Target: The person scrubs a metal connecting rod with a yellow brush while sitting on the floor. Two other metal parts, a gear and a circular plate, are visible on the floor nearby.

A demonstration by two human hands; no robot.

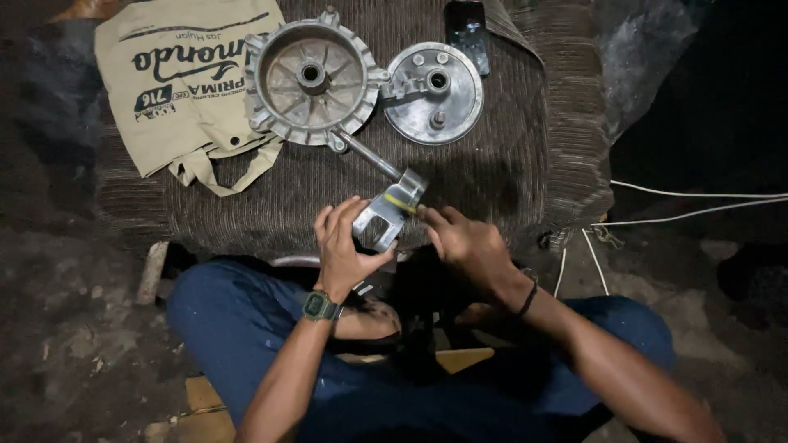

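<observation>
metal bracket [384,220], a small silvery piece with a yellow band near its upper end, is held over the near edge of the brown woven mat [509,176], just below the centre of the view. it is clamped from 9 o'clock by the left hand [345,246], whose fingers are wrapped around its lower body, while the right hand [464,242] is closed on its upper end from 3 o'clock, fingertips at the yellow band. a grey rod [369,154] runs from the bracket's top toward 11 o'clock, where the finned drum hub [310,75] lies open side up. touching the hub at 3 o'clock, a round brake plate [435,92] lies flat. both large parts appear untouched and separate, so the work is judged to be at an early or middle stage, with the bracket being handled and nothing seen joined to the hub or plate. a tan cloth bag [176,82] lies at 9 o'clock of the hub, and a dark phone [468,29] at 12 o'clock of the plate.
</observation>
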